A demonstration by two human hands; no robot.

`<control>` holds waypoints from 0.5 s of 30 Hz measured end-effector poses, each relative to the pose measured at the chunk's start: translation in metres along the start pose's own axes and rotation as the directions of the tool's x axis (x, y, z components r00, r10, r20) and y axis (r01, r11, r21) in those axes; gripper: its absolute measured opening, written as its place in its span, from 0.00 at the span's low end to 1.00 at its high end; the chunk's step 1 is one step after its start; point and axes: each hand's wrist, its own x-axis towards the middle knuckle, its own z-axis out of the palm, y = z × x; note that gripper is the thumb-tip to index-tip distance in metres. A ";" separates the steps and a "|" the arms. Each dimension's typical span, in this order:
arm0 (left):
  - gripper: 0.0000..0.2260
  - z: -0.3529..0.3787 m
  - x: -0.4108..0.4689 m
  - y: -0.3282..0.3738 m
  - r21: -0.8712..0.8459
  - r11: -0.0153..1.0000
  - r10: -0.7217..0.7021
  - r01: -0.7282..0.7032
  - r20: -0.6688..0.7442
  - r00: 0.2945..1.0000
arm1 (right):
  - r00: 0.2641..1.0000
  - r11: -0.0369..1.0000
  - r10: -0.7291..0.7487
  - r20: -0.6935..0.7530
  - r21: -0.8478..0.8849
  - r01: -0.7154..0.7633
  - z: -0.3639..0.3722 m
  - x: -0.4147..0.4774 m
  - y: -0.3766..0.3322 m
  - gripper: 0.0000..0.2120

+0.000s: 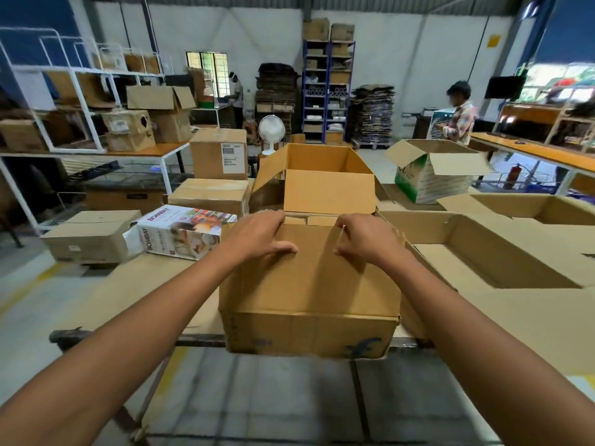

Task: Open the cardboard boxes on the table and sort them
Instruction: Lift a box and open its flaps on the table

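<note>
Hands meet on the near flap (306, 272) of the cardboard box (309, 317) at the table's front edge: the left hand (257, 238) lies palm down with its fingers hooked over the flap's far edge and its thumb stretched along the flap surface toward 3 o'clock, and the right hand (363, 239) mirrors it, fingers curled over the same edge, thumb pointing toward 9 o'clock. Both forearms run in straight from 7 and 5 o'clock, wrists level. At 12 o'clock from the hands the box's far flap (330, 191) stands upright, with an open empty box (317, 159) just behind it. At 9 o'clock a printed carton (183, 231) lies on its side beside closed brown boxes (209, 194). At 3 o'clock sit shallow open cartons (489, 249), and at 1 o'clock a green-and-white box (431, 175) has its flaps spread.
</note>
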 end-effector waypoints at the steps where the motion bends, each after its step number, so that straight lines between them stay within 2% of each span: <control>1: 0.24 -0.006 -0.008 0.006 0.032 0.999 -0.002 0.002 -0.005 1.000 | 1.000 1.000 -0.007 -0.002 0.006 0.007 -0.005 -0.006 -0.002 0.21; 5: 0.20 -0.032 -0.041 0.030 0.107 0.994 -0.013 0.016 -0.024 1.000 | 0.997 0.997 -0.072 0.001 -0.026 0.072 -0.024 -0.038 -0.009 0.15; 8: 0.28 -0.047 -0.076 0.047 0.005 0.998 -0.067 0.067 -0.005 0.998 | 0.989 0.988 -0.142 0.028 -0.048 0.143 -0.034 -0.071 -0.015 0.08; 11: 0.35 -0.055 -0.111 0.062 -0.039 0.985 -0.162 0.167 0.109 0.981 | 0.980 0.983 -0.181 0.083 -0.023 0.184 -0.035 -0.107 -0.020 0.11; 15: 0.27 -0.049 -0.151 0.080 -0.117 0.966 -0.185 0.233 0.322 0.929 | 0.973 0.979 -0.196 0.119 0.075 0.188 -0.023 -0.148 -0.028 0.12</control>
